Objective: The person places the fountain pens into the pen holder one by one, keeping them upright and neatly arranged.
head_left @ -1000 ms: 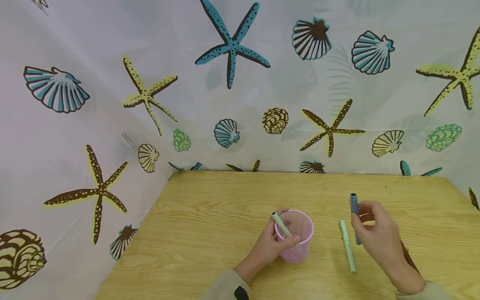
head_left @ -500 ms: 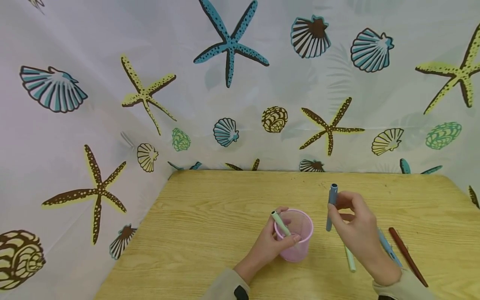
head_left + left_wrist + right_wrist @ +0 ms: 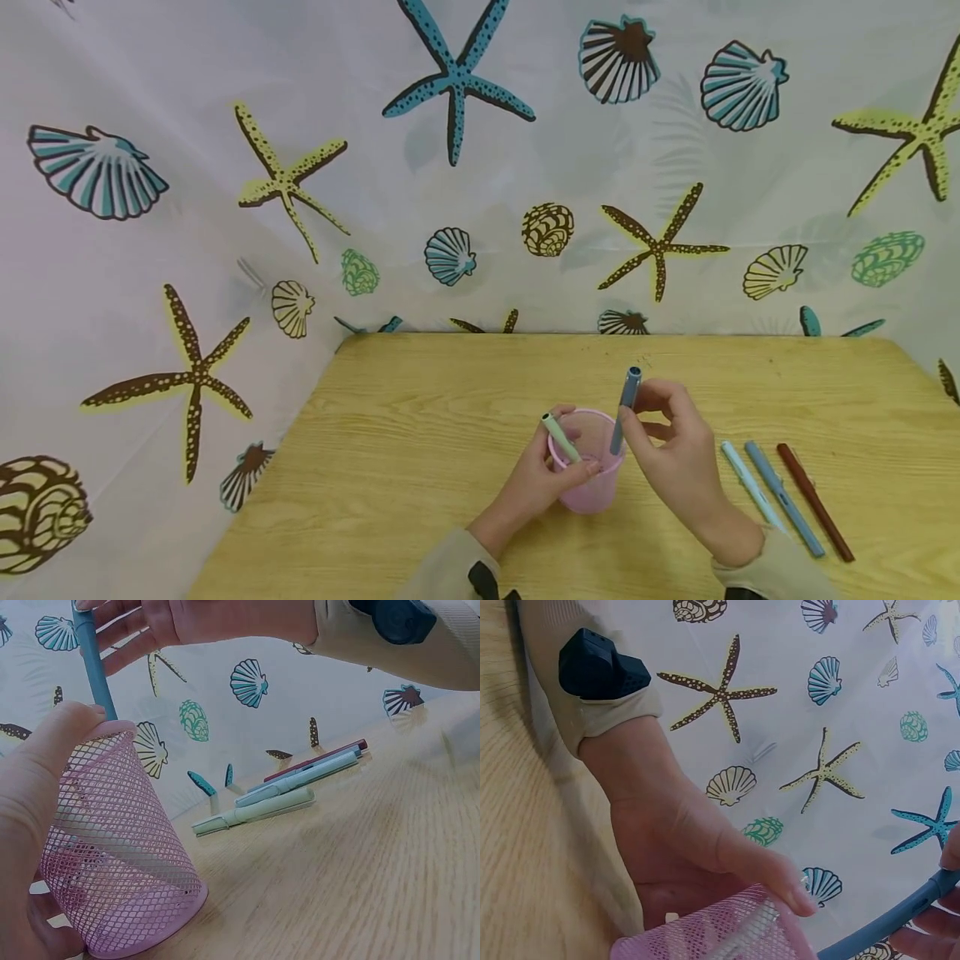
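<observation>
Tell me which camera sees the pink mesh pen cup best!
The left wrist view: the pink mesh pen cup looks big, rim to base. The head view shows it smaller, from above; the right wrist view cuts part off.

Left hand [image 3: 538,481] curled, low; right hand [image 3: 675,446] pinching, higher.

A pink mesh cup [image 3: 588,500] stands on the bench [image 3: 420,417], the left hand's [image 3: 540,479] fingers wrapped round it. A pale green pen [image 3: 561,436] leans inside the cup, its top beyond the rim. Above the cup's right edge, the right hand's [image 3: 678,442] fingers pinch a dark blue pen [image 3: 631,390], nearly upright, lower end at the rim. Right of the cup lie a light green pen [image 3: 255,811], a light blue pen [image 3: 752,483], a mid-blue pen [image 3: 785,500] and a red-brown pen [image 3: 816,503].
</observation>
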`<action>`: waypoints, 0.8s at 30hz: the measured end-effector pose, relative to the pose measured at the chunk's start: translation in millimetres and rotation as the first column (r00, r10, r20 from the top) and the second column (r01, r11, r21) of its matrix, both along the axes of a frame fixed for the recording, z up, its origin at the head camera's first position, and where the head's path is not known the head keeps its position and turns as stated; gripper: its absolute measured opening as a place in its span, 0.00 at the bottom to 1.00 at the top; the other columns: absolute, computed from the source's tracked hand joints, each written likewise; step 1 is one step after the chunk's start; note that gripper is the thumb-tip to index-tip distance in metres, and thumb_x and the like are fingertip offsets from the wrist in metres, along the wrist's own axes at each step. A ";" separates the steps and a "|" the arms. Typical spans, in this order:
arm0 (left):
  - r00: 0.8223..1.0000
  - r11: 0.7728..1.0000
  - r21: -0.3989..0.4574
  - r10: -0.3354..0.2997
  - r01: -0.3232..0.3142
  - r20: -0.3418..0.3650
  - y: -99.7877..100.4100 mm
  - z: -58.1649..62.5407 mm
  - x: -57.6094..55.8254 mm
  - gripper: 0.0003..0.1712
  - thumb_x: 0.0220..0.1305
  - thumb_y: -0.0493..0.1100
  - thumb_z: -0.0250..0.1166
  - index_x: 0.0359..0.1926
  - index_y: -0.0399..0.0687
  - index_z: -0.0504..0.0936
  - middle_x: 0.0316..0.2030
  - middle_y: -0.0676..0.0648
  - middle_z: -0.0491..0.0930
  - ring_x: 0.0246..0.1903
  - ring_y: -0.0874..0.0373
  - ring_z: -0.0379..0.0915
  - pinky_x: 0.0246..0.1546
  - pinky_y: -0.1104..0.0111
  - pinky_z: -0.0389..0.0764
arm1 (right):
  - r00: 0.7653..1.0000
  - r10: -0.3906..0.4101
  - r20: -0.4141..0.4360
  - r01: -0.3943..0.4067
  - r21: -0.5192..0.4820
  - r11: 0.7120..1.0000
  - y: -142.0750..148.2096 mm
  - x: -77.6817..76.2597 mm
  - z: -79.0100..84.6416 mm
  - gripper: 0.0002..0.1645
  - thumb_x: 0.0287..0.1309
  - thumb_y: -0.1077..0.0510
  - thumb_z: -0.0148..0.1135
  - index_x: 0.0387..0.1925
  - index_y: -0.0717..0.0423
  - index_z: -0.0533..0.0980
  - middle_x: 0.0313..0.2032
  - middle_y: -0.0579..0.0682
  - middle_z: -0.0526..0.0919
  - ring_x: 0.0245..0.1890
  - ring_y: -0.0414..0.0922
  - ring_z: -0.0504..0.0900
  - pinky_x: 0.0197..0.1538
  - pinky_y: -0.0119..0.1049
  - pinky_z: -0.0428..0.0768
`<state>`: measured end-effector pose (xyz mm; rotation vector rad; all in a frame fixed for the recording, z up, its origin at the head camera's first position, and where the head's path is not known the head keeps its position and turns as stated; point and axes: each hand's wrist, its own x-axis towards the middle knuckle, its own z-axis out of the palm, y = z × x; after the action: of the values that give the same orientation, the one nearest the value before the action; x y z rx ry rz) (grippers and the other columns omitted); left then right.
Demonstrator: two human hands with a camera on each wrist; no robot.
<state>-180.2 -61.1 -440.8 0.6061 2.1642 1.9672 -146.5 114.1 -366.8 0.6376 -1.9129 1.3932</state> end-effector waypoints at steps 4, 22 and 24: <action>1.000 1.000 0.011 -0.006 0.006 0.000 0.7 0.1 0.2 0.38 0.58 0.44 0.66 0.66 0.54 0.56 0.59 0.37 0.64 0.61 0.43 0.59 0.57 0.46 0.62 | 0.999 0.018 0.039 -0.018 0.007 1.000 -2.0 -1.4 -12.7 0.20 0.47 0.79 0.59 0.44 0.71 0.68 0.34 0.58 0.77 0.34 0.44 0.78 0.33 0.27 0.79; 1.000 1.000 -0.005 -0.010 0.010 -0.020 1.1 1.1 0.6 0.40 0.58 0.47 0.66 0.67 0.53 0.55 0.60 0.36 0.64 0.61 0.44 0.59 0.56 0.44 0.62 | 0.994 -0.080 0.069 0.071 0.125 0.990 -7.9 9.8 -16.0 0.18 0.42 0.80 0.63 0.38 0.72 0.70 0.31 0.60 0.78 0.32 0.51 0.77 0.31 0.44 0.80; 1.000 1.000 -0.004 -0.009 0.009 -0.020 1.3 1.3 1.1 0.40 0.58 0.48 0.66 0.67 0.52 0.55 0.60 0.36 0.63 0.61 0.44 0.59 0.56 0.45 0.62 | 0.993 -0.072 0.090 0.060 0.134 0.989 -7.2 10.6 -17.3 0.18 0.42 0.80 0.64 0.38 0.71 0.71 0.32 0.59 0.78 0.32 0.52 0.77 0.31 0.45 0.79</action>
<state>-179.1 -59.8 -439.6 0.6363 2.1729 1.9605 -135.9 107.0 -384.1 0.5730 -2.0948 1.2849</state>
